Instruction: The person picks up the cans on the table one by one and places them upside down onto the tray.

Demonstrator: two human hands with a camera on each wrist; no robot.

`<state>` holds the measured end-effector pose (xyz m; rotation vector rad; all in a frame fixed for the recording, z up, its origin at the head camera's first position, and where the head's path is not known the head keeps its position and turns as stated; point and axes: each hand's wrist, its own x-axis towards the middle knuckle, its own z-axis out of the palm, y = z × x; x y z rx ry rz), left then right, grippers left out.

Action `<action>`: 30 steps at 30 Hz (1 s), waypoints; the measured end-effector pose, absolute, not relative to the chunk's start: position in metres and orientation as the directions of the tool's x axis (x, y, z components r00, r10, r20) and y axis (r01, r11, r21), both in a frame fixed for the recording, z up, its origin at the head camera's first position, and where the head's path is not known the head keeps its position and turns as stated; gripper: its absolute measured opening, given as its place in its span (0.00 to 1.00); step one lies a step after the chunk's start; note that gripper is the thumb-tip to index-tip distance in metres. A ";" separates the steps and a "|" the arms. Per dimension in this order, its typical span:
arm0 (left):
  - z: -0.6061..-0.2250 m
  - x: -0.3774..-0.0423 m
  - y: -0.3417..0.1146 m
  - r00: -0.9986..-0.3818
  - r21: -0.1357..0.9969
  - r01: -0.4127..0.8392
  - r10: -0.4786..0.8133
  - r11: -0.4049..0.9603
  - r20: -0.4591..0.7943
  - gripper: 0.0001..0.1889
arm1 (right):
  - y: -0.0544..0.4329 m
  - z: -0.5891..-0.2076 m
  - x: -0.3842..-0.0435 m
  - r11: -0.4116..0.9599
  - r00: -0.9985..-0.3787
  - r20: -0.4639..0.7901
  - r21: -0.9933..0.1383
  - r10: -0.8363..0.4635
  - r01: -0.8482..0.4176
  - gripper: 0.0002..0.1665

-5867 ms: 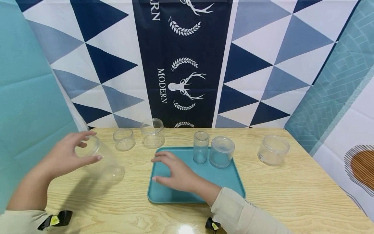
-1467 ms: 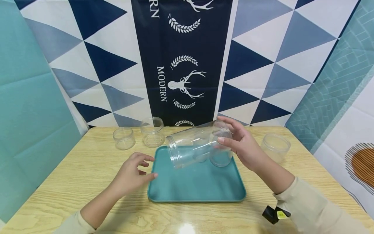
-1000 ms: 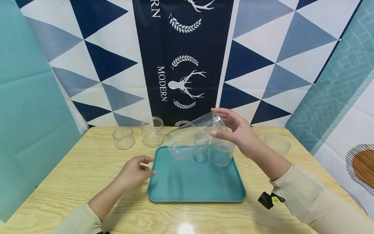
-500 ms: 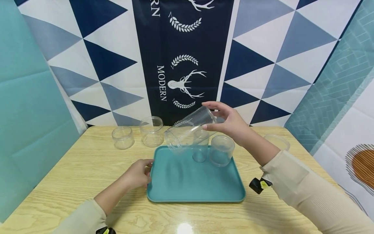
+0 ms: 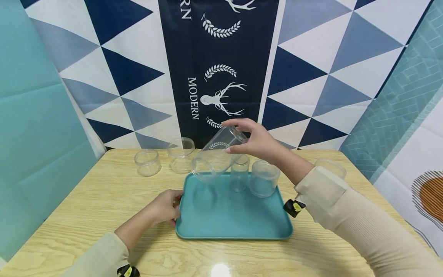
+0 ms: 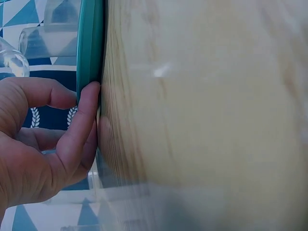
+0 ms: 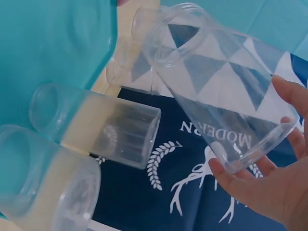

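Observation:
My right hand [image 5: 254,140] grips a large clear jar [image 5: 211,159] by its base end. The jar leans with its mouth down to the left, above the tray's back left part; the right wrist view shows the jar [image 7: 216,82] with nothing visible inside. My left hand [image 5: 164,207] pinches the left rim of the teal tray [image 5: 235,223], as the tray edge [image 6: 90,43] between thumb and fingers shows in the left wrist view. On the tray's back half stand a slim clear jar [image 5: 238,179] and a wider clear jar [image 5: 264,182], side by side.
Behind the tray, to the left, stand a low clear jar [image 5: 147,164] and a taller clear jar [image 5: 181,161]. Another clear jar [image 5: 330,167] at the right is mostly hidden by my right arm. A patterned cloth [image 5: 218,50] hangs behind the wooden table [image 5: 86,204].
The large jar went from the table's left side into my right hand and over the tray, lately moving left and tilting more steeply. My left hand has taken hold of the tray's left rim.

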<state>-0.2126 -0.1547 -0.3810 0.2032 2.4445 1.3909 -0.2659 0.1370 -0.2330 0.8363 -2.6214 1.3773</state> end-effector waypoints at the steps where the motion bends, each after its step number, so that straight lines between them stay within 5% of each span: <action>1: -0.381 -0.213 -0.155 -0.938 0.857 -0.036 0.277 0.514 -0.206 0.40 | 0.134 -0.232 -0.267 0.466 -0.841 0.306 -0.723 -0.447 -0.511 0.40; 10: -0.381 -0.212 -0.155 -0.941 0.850 -0.040 0.265 0.526 -0.208 0.40 | 0.110 -0.233 -0.273 0.584 -0.751 0.348 -0.477 -0.561 -0.657 0.38; 30: -0.381 -0.211 -0.155 -0.938 0.863 -0.062 0.266 0.501 -0.222 0.40 | 0.069 -0.262 -0.272 0.715 -0.773 0.210 -0.297 -0.598 -0.633 0.37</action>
